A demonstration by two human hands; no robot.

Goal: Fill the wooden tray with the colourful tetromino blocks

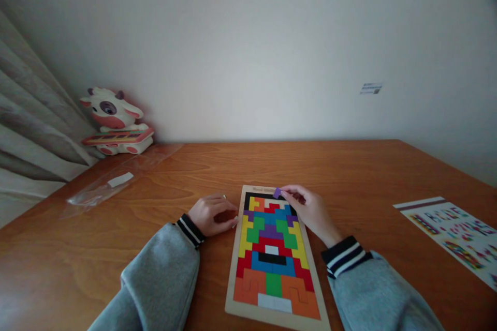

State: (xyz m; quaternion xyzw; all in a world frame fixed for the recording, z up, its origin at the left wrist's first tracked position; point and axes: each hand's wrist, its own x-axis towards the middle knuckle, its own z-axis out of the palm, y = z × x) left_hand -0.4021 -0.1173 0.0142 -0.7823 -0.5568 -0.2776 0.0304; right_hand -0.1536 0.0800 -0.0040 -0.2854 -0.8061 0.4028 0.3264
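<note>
A wooden puzzle board lies lengthwise in front of me, mostly filled with coloured block pieces. Black base shows along its far end and in a slot within the blue pieces. Above the far edge, my right hand pinches a small purple puzzle piece between thumb and fingertips; part of the piece is hidden by the fingers. My left hand rests on the table beside the board's left edge, fingers curved and apart, with nothing seen in it.
A cow-shaped toy keyboard stands at the back left by the curtain. Before it lies a clear plastic bag with a white label. A printed pattern sheet lies at the right on the wooden table. A wall rises behind.
</note>
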